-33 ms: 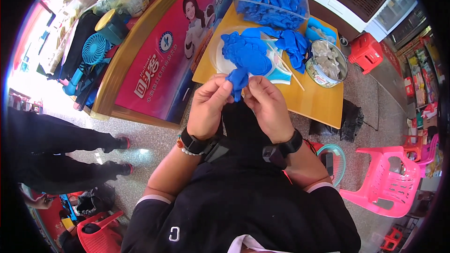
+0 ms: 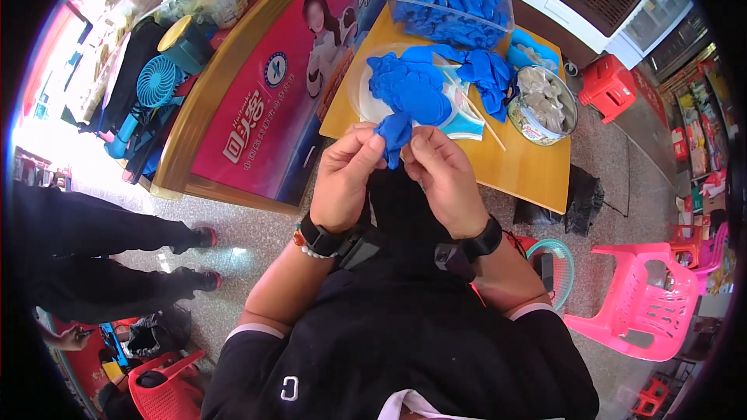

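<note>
Pinched between the thumb and fingers of my left hand (image 2: 342, 183) is a small crumpled blue piece of thin, soft material (image 2: 395, 131). My right hand (image 2: 447, 183) pinches at the piece's right edge, its fingertips partly hidden. Both hands hover at the near edge of a yellow wooden table (image 2: 537, 179). Just beyond them a pile of flat blue pieces (image 2: 412, 93) lies on a pale round tray (image 2: 357, 97). More loose blue pieces (image 2: 486, 78) spread to its right, near a thin wooden stick (image 2: 493, 132).
A clear bin (image 2: 391, 0) of blue pieces stands at the table's far end. To the right are a blue container (image 2: 517, 56) and a round tin (image 2: 537, 136) holding greyish pieces. A pink counter (image 2: 257, 140) borders the left. A person's legs (image 2: 132, 225) stand farther left; a pink chair (image 2: 646, 303) is right.
</note>
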`<state>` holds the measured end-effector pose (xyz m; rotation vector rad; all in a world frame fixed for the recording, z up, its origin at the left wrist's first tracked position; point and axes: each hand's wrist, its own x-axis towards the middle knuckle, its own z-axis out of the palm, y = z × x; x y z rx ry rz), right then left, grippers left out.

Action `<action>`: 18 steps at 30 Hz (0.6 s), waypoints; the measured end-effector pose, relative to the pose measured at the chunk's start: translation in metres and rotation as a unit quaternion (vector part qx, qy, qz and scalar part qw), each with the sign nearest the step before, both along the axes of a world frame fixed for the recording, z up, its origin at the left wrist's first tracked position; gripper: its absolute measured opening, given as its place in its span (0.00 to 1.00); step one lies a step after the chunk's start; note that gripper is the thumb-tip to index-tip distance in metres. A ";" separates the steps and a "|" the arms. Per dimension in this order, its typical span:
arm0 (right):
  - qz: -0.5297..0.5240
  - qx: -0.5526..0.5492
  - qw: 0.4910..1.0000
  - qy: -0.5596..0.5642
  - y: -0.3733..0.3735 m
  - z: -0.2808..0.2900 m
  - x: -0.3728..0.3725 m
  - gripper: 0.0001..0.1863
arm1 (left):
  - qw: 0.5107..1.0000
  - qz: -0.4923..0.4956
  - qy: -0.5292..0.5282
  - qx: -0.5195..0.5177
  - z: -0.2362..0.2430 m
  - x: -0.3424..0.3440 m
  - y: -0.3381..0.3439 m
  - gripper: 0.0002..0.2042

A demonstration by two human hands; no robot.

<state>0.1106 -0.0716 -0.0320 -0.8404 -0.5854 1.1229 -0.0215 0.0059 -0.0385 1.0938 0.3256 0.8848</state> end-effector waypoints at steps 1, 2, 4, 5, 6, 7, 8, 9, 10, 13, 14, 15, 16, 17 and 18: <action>0.014 -0.003 0.998 -0.056 -0.001 0.003 -0.001 0.07 | 1.000 -0.001 0.001 -0.001 -0.002 0.000 -0.001 0.07; 0.027 -0.005 0.993 -0.112 -0.002 0.005 -0.002 0.07 | 1.000 0.012 -0.005 -0.011 -0.003 0.001 -0.003 0.08; 0.043 -0.017 0.989 -0.137 -0.003 0.007 0.000 0.05 | 1.000 0.019 -0.008 -0.020 -0.003 0.003 -0.006 0.08; 0.037 0.002 0.991 -0.130 -0.003 0.010 -0.002 0.04 | 1.000 0.013 -0.005 -0.022 -0.002 0.004 -0.008 0.08; 0.032 0.020 0.992 -0.123 -0.003 0.011 -0.003 0.03 | 1.000 0.008 -0.003 -0.024 -0.001 0.003 -0.008 0.08; 0.031 0.021 0.992 -0.122 -0.004 0.012 -0.003 0.03 | 1.000 0.007 -0.002 -0.024 -0.002 0.002 -0.007 0.08; 0.017 0.043 0.989 -0.142 -0.006 0.013 -0.003 0.02 | 0.998 -0.017 -0.020 -0.057 -0.003 0.000 -0.005 0.07; 0.004 0.065 0.985 -0.162 -0.007 0.013 -0.002 0.02 | 0.994 -0.041 -0.039 -0.091 -0.001 0.001 -0.004 0.07; 0.002 0.064 0.985 -0.162 -0.007 0.012 -0.002 0.02 | 0.994 -0.043 -0.038 -0.091 0.001 0.002 -0.006 0.07; -0.008 0.087 0.987 -0.134 -0.007 0.010 -0.005 0.02 | 0.996 -0.010 -0.018 -0.083 0.008 0.005 -0.012 0.06; -0.032 0.096 0.986 -0.134 -0.004 0.007 -0.005 0.03 | 0.994 -0.029 -0.024 -0.102 0.006 0.003 -0.008 0.06; -0.056 0.104 0.984 -0.135 -0.002 0.005 -0.004 0.03 | 0.991 -0.048 -0.031 -0.121 0.006 0.004 -0.006 0.05; -0.059 0.103 0.984 -0.135 0.000 0.004 -0.002 0.03 | 0.991 -0.051 -0.031 -0.122 0.008 0.005 -0.008 0.05; -0.070 0.094 0.979 -0.167 0.001 0.002 0.001 0.04 | 0.992 -0.036 -0.003 -0.118 0.011 0.004 -0.011 0.05; -0.080 0.085 0.973 -0.198 0.001 0.001 0.001 0.04 | 0.993 -0.020 0.025 -0.115 0.013 0.003 -0.013 0.05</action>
